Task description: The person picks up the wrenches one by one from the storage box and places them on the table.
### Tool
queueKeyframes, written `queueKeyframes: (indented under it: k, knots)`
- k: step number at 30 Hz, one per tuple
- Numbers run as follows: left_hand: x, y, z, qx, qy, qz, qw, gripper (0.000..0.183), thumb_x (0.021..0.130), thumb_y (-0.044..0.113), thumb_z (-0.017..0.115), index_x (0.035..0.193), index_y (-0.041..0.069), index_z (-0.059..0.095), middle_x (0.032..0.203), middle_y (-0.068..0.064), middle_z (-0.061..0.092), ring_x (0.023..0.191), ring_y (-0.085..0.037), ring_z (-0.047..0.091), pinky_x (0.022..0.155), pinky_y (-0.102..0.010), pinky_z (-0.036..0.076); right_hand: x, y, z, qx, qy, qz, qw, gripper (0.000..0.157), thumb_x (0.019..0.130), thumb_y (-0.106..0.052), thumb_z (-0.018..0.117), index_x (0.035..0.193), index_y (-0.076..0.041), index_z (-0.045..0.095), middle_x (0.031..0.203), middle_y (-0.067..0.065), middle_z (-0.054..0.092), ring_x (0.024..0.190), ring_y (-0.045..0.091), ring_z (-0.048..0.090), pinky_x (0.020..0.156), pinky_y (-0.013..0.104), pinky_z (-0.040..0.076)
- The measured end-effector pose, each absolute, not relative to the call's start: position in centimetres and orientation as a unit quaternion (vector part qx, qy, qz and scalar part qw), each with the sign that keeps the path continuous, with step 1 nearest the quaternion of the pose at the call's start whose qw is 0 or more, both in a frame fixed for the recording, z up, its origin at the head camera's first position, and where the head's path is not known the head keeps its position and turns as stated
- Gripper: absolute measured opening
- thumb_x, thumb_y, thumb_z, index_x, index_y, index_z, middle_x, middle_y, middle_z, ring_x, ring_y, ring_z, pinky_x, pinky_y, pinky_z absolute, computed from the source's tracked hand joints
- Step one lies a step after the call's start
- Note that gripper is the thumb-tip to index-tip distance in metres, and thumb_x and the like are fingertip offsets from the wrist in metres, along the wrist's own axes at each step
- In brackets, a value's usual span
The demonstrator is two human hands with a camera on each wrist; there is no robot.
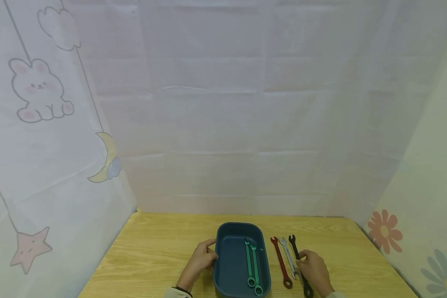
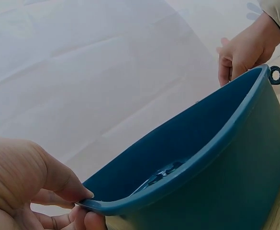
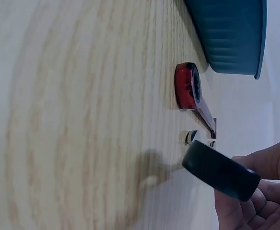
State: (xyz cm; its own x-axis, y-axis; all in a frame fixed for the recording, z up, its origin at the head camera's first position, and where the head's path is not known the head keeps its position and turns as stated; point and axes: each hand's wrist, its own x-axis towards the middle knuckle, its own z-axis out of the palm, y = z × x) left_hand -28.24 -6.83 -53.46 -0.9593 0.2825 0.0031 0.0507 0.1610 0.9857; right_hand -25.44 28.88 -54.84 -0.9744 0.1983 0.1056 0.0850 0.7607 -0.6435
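Note:
My left hand [image 1: 200, 261] pinches the left rim of a dark blue plastic bin [image 1: 228, 265]. The left wrist view shows its thumb on top of the rim [image 2: 99, 205] and fingers beneath. Two green combination wrenches [image 1: 255, 269] lie side by side in the bin's right half. To the right of it, my right hand [image 1: 314, 269] holds a black combination wrench [image 1: 294, 244] by the shank. Its ring end [image 3: 221, 170] is raised over the table in the right wrist view, casting a shadow. A red wrench [image 1: 281, 261] and a silver wrench [image 1: 288, 255] lie between bin and hand.
The wooden table [image 1: 160, 248] extends to both sides of the bin. Pale wall sheets [image 1: 208, 124] stand behind it and along both sides, printed with a bunny [image 1: 40, 91], a moon and flowers.

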Motion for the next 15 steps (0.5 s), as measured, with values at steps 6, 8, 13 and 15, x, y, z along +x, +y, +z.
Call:
queueKeyframes:
  k: [6, 8, 13, 15]
  knots:
    - [-28.18, -6.83, -53.60, 0.110, 0.759, 0.635, 0.088, 0.060, 0.075, -0.003, 0.049, 0.134, -0.004, 0.037, 0.055, 0.000, 0.049, 0.040, -0.008, 0.040, 0.038, -0.022, 0.037, -25.32, 29.01, -55.12, -0.074, -0.931, 0.347, 0.080, 0.018, 0.077, -0.007, 0.059, 0.090, 0.006, 0.062, 0.061, 0.000, 0.058, 0.051, 0.012, 0.049, 0.044, 0.028, 0.038]
    - [-28.20, -6.82, -53.64, 0.110, 0.757, 0.638, 0.089, 0.060, 0.075, -0.003, 0.049, 0.134, -0.004, 0.037, 0.055, 0.000, 0.048, 0.040, -0.008, 0.041, 0.038, -0.023, 0.039, -25.32, 29.03, -55.21, -0.071, -0.931, 0.348, 0.080, 0.017, 0.077, -0.007, 0.059, 0.089, 0.006, 0.062, 0.062, 0.000, 0.059, 0.052, 0.012, 0.049, 0.044, 0.028, 0.039]
    - [-28.28, -6.83, -53.59, 0.110, 0.754, 0.641, 0.090, 0.060, 0.074, -0.003, 0.049, 0.134, -0.003, 0.038, 0.056, -0.001, 0.050, 0.040, -0.009, 0.043, 0.039, -0.025, 0.042, -25.51, 29.07, -55.47, -0.076, -0.929, 0.352, 0.085, 0.017, 0.078, -0.007, 0.061, 0.090, 0.005, 0.063, 0.062, 0.000, 0.059, 0.051, 0.013, 0.050, 0.044, 0.028, 0.039]
    - [-28.30, -6.81, -53.55, 0.111, 0.754, 0.641, 0.091, 0.060, 0.075, -0.003, 0.049, 0.134, -0.003, 0.038, 0.056, -0.002, 0.051, 0.040, -0.009, 0.043, 0.039, -0.025, 0.042, -25.61, 29.10, -55.60, -0.080, -0.928, 0.353, 0.086, 0.019, 0.078, -0.008, 0.061, 0.092, 0.005, 0.064, 0.062, 0.000, 0.059, 0.050, 0.013, 0.049, 0.044, 0.028, 0.039]
